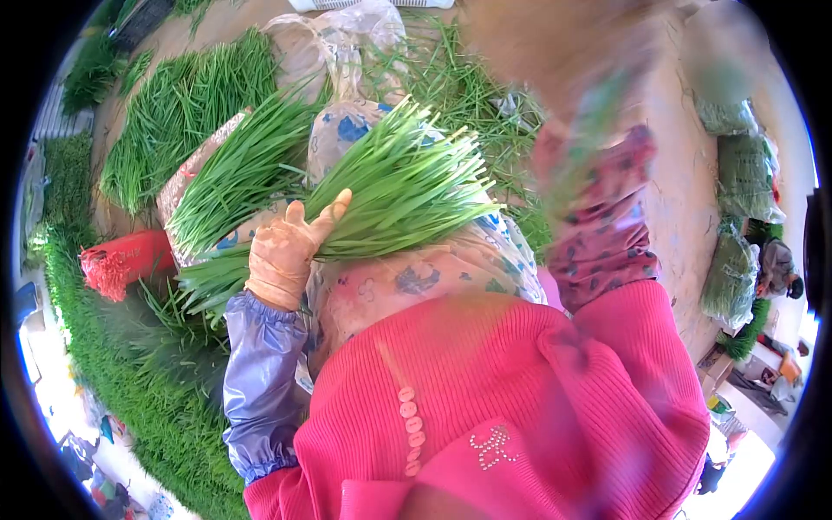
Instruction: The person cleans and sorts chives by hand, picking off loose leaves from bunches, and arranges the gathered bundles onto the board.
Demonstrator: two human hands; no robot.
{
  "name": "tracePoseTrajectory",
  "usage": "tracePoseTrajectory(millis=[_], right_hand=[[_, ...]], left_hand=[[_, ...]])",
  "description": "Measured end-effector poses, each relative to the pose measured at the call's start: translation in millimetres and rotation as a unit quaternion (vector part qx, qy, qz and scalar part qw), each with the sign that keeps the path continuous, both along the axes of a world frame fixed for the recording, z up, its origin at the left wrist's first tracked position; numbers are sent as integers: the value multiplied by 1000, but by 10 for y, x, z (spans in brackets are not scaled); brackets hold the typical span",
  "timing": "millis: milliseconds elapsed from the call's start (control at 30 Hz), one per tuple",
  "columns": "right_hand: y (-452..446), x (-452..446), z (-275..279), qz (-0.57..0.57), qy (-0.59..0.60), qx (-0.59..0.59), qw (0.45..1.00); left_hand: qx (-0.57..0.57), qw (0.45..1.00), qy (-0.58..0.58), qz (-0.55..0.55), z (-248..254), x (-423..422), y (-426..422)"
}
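Note:
My left hand (282, 256), in a pale orange glove, grips a bundle of long green stalks (407, 186) near its narrower part. One finger stretches over the stalks; others are hidden. The bundle lies across my lap on a patterned cover (416, 282), its pale cut ends toward the upper right. Leaves come out left of the hand. My right hand (563, 52) is raised at the upper right and smeared by motion, so its fingers cannot be made out. Blurred green is beside it. Another green bundle (247, 178) lies left of my lap.
A large pile of green stalks (199, 104) lies at upper left, near a red bag (130, 260). Loose stalks (459, 74) litter the floor ahead. Packed green bags (745, 178) stand at right, near a person (777, 269). More greens (139, 381) fill the lower left.

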State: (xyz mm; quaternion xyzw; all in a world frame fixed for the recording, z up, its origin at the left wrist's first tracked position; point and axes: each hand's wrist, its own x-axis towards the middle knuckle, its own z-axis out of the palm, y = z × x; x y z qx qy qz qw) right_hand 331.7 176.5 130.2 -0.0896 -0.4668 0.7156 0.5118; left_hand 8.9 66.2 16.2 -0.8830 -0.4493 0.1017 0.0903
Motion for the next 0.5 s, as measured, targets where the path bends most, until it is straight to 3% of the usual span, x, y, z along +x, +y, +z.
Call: tracePoseTrajectory(millis=[67,133,167,200,233,267,333,367,400,467,500], right_hand=[[134,258,227,17,180,36,983],[357,570,251,1,178,102,979],[449,776,67,-45,94,50,993],[473,836,-113,-165,-77,-23,983],[465,916,-376,-174,-290,12,941],[459,996,-639,-157,-487,68,856],[362,807,-976,-33,-641,171,747],[309,686,-1233,-37,-623,206,754],[257,518,-1381,-21,-592,127,796],[71,223,-1321,7,-555,38,831],[134,83,-1390,-10,-571,59,819]], left_hand=[[23,996,-81,-2,-52,-61,20],[-17,990,-140,8,26,-81,2],[-46,977,-205,30,37,-89,-13],[-75,959,-269,51,48,-93,-26],[-112,943,-304,67,93,-87,-43],[-112,944,-305,60,89,-104,-50],[-164,900,-398,65,37,-176,-54],[-210,878,-419,91,-86,-257,-48],[-210,881,-415,85,-123,-288,-22],[-311,815,-482,85,-129,-351,39],[-365,754,-524,155,-124,-318,24]])
